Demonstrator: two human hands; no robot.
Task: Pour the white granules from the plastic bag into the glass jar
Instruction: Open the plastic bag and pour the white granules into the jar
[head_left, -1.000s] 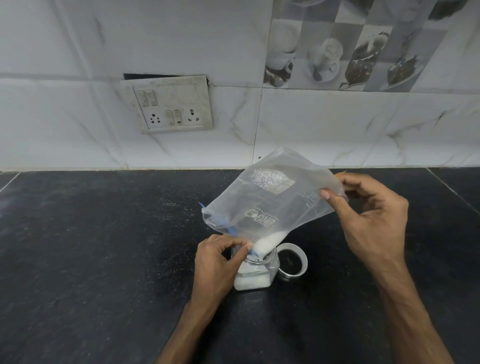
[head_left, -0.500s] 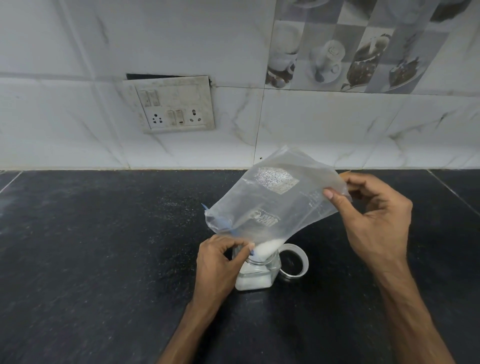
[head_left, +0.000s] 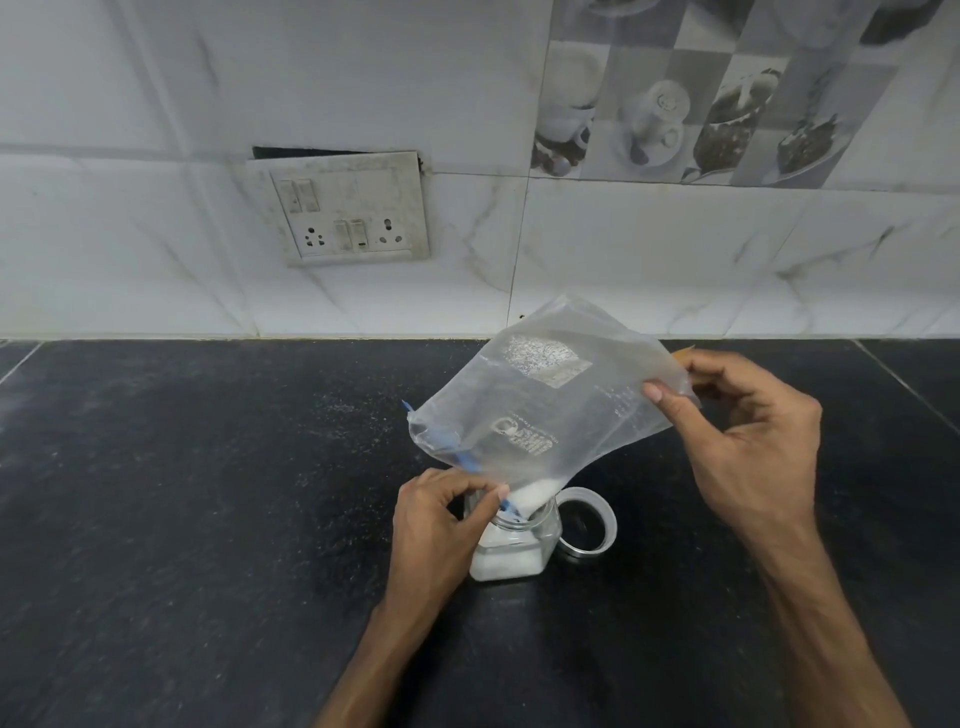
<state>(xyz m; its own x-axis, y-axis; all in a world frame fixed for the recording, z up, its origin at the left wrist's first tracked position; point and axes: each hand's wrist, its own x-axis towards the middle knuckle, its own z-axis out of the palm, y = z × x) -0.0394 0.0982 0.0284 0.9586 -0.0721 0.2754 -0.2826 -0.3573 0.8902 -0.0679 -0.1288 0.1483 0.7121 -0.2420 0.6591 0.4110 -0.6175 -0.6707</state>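
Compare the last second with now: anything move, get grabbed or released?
Very little. The white granules bunched at the low corner of the plastic bag look slightly fewer, so pouring into the glass jar continues. No new grasp or release: the left hand stays pinching the bag's mouth at the jar's rim, the right hand keeps the far end raised. The lid remains beside the jar on the counter.

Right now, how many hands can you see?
2. The left hand pinches the plastic bag at its low corner over the glass jar. The right hand holds up the bag's far end. None look hidden.
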